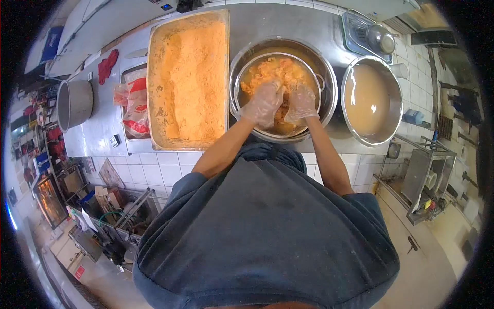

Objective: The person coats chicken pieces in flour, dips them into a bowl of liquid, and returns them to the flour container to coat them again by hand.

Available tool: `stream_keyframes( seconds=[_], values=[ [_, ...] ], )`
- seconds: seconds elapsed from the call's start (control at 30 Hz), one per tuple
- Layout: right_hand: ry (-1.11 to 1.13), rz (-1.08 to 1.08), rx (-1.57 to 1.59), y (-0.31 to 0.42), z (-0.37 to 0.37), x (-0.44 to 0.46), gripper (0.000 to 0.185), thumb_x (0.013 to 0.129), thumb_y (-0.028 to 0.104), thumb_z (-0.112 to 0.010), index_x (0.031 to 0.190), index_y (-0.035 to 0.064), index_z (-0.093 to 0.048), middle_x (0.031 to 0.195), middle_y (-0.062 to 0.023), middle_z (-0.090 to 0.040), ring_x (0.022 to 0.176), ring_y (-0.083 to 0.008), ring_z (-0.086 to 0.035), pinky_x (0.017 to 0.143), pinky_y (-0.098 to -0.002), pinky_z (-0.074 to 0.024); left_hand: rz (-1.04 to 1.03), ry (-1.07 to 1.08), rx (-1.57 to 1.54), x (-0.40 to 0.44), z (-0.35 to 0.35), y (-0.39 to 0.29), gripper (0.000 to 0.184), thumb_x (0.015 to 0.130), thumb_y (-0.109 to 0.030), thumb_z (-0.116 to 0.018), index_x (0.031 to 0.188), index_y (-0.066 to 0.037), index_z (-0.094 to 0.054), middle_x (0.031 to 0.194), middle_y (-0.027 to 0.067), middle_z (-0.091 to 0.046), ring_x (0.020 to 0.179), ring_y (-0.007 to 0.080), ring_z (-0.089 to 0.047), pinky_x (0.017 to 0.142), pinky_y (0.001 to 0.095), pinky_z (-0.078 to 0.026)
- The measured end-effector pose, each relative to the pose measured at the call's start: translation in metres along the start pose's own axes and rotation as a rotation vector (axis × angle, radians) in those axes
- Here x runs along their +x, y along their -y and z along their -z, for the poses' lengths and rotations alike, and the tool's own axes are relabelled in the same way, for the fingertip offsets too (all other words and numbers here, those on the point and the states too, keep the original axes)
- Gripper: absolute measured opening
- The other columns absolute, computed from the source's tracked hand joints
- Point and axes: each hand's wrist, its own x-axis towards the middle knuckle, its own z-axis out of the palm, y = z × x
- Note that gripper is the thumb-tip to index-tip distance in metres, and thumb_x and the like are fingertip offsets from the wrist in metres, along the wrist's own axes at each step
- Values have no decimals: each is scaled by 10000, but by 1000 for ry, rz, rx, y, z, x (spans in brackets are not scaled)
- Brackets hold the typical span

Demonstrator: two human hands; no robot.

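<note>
White tiles (167,171) run beside the shiny metal surface (262,23). The floor (424,252) on the right is pale brown.

The fingertips of the left hand (263,105) and the right hand (302,103) were lost from sight among the orange pieces (280,69), so whatever they gripped (if anything) could not be made out. The bottom of the inner pot (237,86) was hidden beneath its contents. What the red-and-white bag (137,105) held did not show clearly, and its print was too small to read. The dark shirt (267,226), cut off by the lower edge, covered much of the floor (435,252).
</note>
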Motion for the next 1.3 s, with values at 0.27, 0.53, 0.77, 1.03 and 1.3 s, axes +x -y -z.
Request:
stream_keyframes(
  seconds=[0.27, 0.53, 0.77, 1.03, 1.3],
  values=[
    [-130, -79, 493, -3, 76, -3, 316, 939, 262, -566, 1132, 23, -639, 984, -190, -685, 952, -381, -650, 849, -463, -516, -221, -384, -97, 3, -80, 7, 439, 881, -150, -534, 1263, 53, -603, 1240, 263, -628, 1240, 358, -567, 1069, 399, -452],
    [-31, 230, 83, 22, 98, -3, 413, 846, 201, -646, 1236, 68, -618, 1038, -210, -684, 993, -383, -659, 894, -461, -522, -110, 129, -129, 9, 1, -17, 312, 926, -186, -543, 1164, -2, -627, 981, 254, -682, 960, 400, -655, 848, 503, -522],
    [326, 247, -53, 39, 56, 25, 369, 886, 158, -567, 1239, 60, -608, 1118, -190, -649, 1014, -327, -653, 868, -442, -528, -47, -104, -134, -34, -31, 5, 336, 920, -185, -538, 1194, -3, -608, 1074, 281, -649, 1007, 422, -633, 868, 491, -519],
    [-40, 42, 241, -8, 105, -39, 439, 853, 175, -659, 1280, 81, -617, 1178, -162, -686, 1074, -309, -646, 918, -366, -510, -334, 45, 352, 4, -53, 3, 402, 881, -209, -534, 1198, 15, -641, 1283, 254, -598, 1328, 363, -469, 1195, 438, -284],
    [-260, -17, -13, 31, 15, -84, 141, 859, 155, -581, 927, 45, -635, 841, -149, -632, 807, -334, -649, 686, -435, -518, -288, -33, 154, 1, -22, 2, 306, 857, -195, -576, 1047, 22, -677, 1162, 209, -651, 1095, 318, -626, 956, 418, -494]
  ],
)
